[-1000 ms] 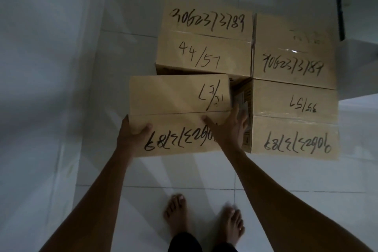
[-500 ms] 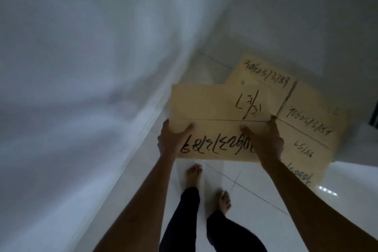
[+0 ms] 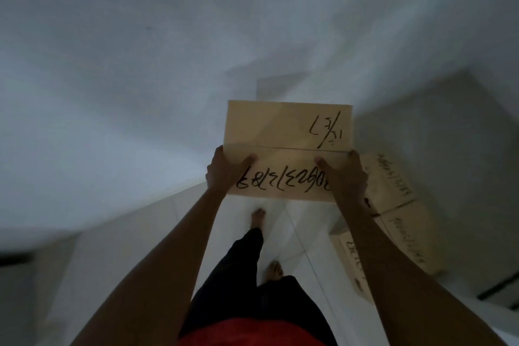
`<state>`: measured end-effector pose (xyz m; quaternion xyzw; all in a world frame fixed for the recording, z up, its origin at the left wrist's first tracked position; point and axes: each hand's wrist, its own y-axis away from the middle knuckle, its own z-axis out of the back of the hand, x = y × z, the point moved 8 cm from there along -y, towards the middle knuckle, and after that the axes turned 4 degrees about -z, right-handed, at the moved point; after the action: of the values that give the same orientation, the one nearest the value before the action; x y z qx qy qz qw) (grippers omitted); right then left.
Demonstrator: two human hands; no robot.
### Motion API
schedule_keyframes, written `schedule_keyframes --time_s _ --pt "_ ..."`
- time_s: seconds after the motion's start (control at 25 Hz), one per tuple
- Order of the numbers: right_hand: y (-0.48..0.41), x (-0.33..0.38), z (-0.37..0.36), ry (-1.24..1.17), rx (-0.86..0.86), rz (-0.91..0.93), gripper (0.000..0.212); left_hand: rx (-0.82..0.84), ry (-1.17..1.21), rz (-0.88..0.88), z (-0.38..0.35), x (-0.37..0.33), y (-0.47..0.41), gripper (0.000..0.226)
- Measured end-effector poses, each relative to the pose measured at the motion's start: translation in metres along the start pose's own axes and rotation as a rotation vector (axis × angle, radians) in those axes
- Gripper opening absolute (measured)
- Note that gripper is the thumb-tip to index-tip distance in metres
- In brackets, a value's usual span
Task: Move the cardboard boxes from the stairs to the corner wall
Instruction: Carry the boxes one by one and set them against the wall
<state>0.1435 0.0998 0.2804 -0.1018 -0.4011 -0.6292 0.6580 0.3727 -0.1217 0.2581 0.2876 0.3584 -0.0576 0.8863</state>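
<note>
While each hand (image 3: 224, 174) (image 3: 346, 177) grips the carried box (image 3: 286, 149), stacked boxes (image 3: 398, 205) stay half-hidden.

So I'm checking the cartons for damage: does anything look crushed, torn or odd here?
Nothing stands out. The carried box looks flat and square between left hand and right hand; the stacked boxes are too blurred to judge.

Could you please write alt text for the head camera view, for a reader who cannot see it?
A person carries a cardboard box with handwritten numbers, left hand and right hand gripping its near corners. More boxes sit on the white tiled floor to the right, beside bare feet.
</note>
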Motion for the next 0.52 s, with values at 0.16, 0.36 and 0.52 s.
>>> schedule_keyframes --time_s 0.16,0.36,0.52 --pt "0.086 0.056 -0.069 0.055 0.207 0.167 0.079 -0.195 0.135 0.131 0.107 0.083 0.057 0.091" --pt "0.216 0.113 -0.181 0.146 0.451 0.358 0.078 -0.404 0.287 0.300 0.233 0.211 0.123 0.097" --pt "0.347 0.139 -0.280 0.215 0.618 0.482 0.076 -0.559 0.391 0.408 0.331 0.333 0.181 0.102"
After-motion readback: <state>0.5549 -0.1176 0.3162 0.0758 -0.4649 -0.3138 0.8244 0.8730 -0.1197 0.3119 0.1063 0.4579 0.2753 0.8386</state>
